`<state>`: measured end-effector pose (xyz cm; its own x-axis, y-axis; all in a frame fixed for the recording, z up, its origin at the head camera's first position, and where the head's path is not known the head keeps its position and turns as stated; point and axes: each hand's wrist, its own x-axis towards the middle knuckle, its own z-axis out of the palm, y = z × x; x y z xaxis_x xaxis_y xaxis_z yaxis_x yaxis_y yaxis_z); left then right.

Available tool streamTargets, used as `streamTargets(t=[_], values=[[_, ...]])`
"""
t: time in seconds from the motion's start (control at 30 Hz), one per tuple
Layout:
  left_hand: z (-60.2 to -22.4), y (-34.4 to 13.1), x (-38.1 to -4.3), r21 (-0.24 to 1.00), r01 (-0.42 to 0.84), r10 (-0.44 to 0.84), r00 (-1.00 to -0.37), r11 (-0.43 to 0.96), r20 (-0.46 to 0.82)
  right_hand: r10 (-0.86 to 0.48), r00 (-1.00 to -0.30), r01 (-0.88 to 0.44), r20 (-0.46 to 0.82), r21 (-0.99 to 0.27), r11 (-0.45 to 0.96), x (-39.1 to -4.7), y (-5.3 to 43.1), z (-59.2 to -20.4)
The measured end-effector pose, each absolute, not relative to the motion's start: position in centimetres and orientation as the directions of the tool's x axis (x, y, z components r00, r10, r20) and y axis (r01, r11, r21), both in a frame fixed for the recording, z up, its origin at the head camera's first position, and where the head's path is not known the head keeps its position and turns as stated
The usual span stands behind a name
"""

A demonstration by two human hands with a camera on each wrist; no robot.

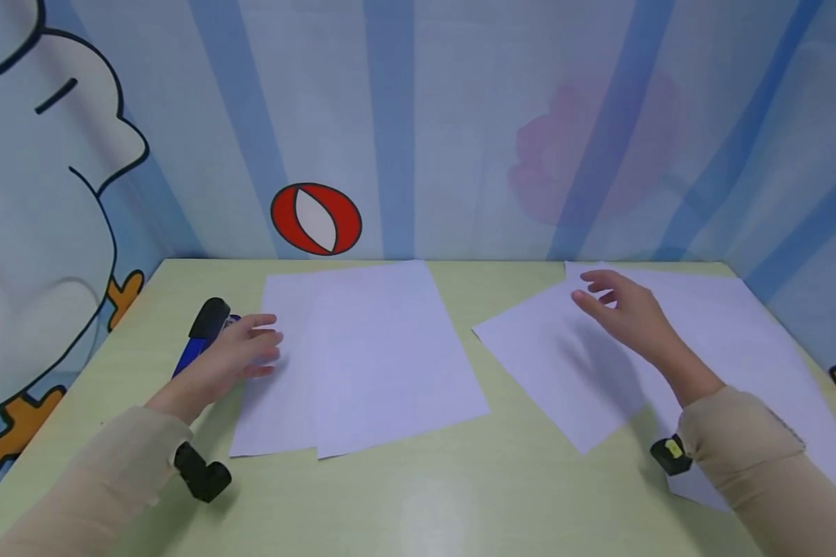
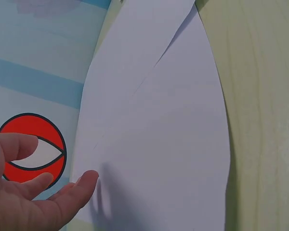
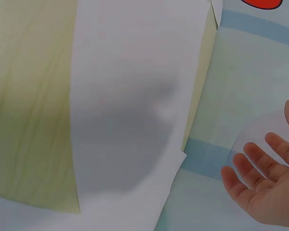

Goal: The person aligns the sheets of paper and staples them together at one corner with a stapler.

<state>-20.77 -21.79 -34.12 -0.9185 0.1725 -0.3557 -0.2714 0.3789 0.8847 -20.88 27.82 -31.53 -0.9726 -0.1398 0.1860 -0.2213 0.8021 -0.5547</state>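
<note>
In the head view, the left hand (image 1: 240, 348) is hovering by the outer edge of two overlapping sheets (image 1: 397, 363) that are lying on the left half of the counter (image 1: 418, 503). Its fingers are spreading loosely and holding nothing. A blue tool (image 1: 205, 329) with a black end is resting just beside this hand, partly hidden behind it. The right hand (image 1: 623, 313) is hanging over the right-hand papers (image 1: 752, 348), a tilted one overlapping those under it, and is casting a shadow on them. Its fingers are bending gently, thumb apart, gripping nothing. Small black cameras (image 1: 205, 480) are sitting at both cuffs. Behind, a striped backdrop (image 1: 453, 124) is showing a red ball (image 1: 348, 219).

In the left wrist view, the left hand is showing at the lower left with its fingers well apart, and the overlapping sheets are stretching down the middle, the counter lying alongside.

In the right wrist view, the right hand is appearing at the right edge against the backdrop, fingers relaxed and slightly fanning, while a broad shadow is falling across the paper.
</note>
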Motion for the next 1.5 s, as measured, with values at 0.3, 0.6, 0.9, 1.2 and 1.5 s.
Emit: streamTargets(t=[0.3,0.6,0.9,1.2,1.5], values=[[-33.9,-20.9,-21.3,0.884,-0.357,0.135,-0.902,0.302,-0.41,-0.151,-0.98,-0.197,0.126,-0.595,0.779,-22.7,25.2,-31.6],[-33.8,-20.3,-21.7,0.87,-0.407,0.095,-0.89,0.28,-0.446,-0.159,-0.987,-0.103,-0.009,-0.726,0.68,-25.2,21.7,-31.8],[-34.0,-19.6,-22.3,0.849,-0.456,0.024,-0.878,0.267,-0.479,-0.194,-0.974,0.002,-0.121,-0.853,0.522,-27.9,17.8,-32.0],[-34.0,-18.7,-22.6,0.844,-0.478,0.011,-0.869,0.242,-0.495,-0.19,-0.96,0.128,-0.204,-0.929,0.347,-28.6,14.8,-33.2],[-34.2,-18.5,-22.8,0.838,-0.488,0.017,-0.862,0.242,-0.507,-0.087,-0.961,0.226,-0.264,-0.924,0.308,-29.0,12.4,-34.3]])
